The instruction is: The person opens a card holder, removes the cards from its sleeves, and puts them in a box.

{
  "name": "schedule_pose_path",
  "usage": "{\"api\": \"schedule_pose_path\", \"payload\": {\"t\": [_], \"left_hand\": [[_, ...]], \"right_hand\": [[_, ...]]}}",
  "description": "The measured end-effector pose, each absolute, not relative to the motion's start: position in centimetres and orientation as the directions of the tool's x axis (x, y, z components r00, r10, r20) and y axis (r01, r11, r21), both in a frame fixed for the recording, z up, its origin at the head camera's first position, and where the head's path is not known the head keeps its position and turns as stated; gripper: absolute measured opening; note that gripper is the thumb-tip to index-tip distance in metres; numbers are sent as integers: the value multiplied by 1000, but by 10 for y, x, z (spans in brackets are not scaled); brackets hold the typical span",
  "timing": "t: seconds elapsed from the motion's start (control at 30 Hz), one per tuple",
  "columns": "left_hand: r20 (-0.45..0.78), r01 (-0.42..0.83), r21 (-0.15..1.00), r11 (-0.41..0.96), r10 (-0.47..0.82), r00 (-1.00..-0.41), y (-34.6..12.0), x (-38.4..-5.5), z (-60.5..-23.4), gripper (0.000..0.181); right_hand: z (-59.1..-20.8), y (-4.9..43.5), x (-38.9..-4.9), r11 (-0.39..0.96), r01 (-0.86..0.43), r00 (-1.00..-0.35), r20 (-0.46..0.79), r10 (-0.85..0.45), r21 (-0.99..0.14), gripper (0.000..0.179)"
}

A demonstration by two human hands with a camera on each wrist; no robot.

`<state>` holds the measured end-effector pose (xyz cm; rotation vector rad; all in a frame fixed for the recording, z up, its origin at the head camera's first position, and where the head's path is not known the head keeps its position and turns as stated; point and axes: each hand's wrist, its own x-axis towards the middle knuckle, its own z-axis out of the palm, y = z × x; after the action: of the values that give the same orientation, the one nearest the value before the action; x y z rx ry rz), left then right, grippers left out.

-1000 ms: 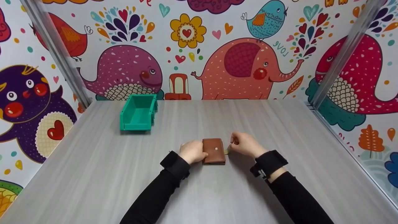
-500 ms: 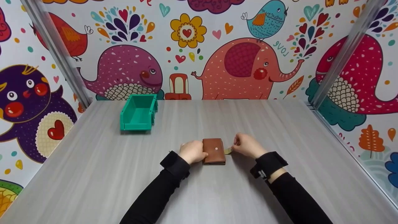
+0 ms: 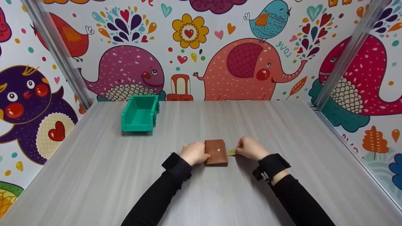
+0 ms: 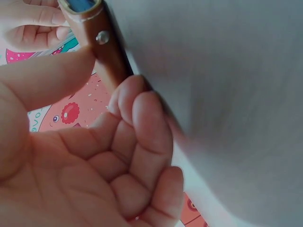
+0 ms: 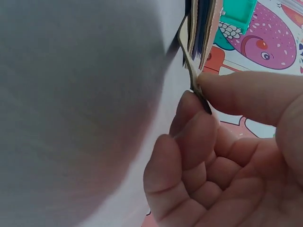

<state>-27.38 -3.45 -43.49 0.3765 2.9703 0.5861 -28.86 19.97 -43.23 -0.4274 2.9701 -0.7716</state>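
A brown leather wallet point(image 3: 215, 153) with a small metal snap stud lies folded on the table, a little right of centre in the head view. My left hand point(image 3: 194, 153) holds its left edge, thumb on the front face and fingers curled at the side. From its right side sticks out a narrow yellowish strap point(image 3: 231, 153). Thumb and fingertips of my right hand point(image 3: 252, 148) pinch the outer end of this strap point(image 5: 190, 61). Layered edges of the wallet point(image 5: 201, 33) show in the right wrist view, and something blue shows inside it in the left wrist view.
A green plastic bin point(image 3: 138, 114) stands at the back left of the pale wood-grain table point(image 3: 188, 194). Cartoon-printed walls point(image 3: 188, 62) with metal posts point(image 3: 348, 56) enclose the back and sides.
My right hand has shifted slightly right and down, and more of the yellowish strap shows between it and the wallet. My left hand and the wallet stay in place.
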Motion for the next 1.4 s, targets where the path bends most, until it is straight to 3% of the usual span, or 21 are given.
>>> {"api": "schedule_pose_path", "payload": {"t": [0.43,0.7,0.97,1.4], "left_hand": [[-39,240,389,889,276,-960,-35,-273,-435,23],[-33,260,406,876,299,-954,-39,-275,-435,20],[-56,242,383,891,284,-957,-42,-276,-433,41],[115,337,416,845,319,-941,-33,-274,-424,50]], "right_hand": [[-430,201,-287,733,-252,-953,30,-302,-632,4],[-426,199,-285,705,-282,-946,68,-316,-650,5],[-422,195,-285,673,-332,-935,138,-326,-662,5],[-418,191,-284,639,-407,-911,240,-335,-653,5]]}}
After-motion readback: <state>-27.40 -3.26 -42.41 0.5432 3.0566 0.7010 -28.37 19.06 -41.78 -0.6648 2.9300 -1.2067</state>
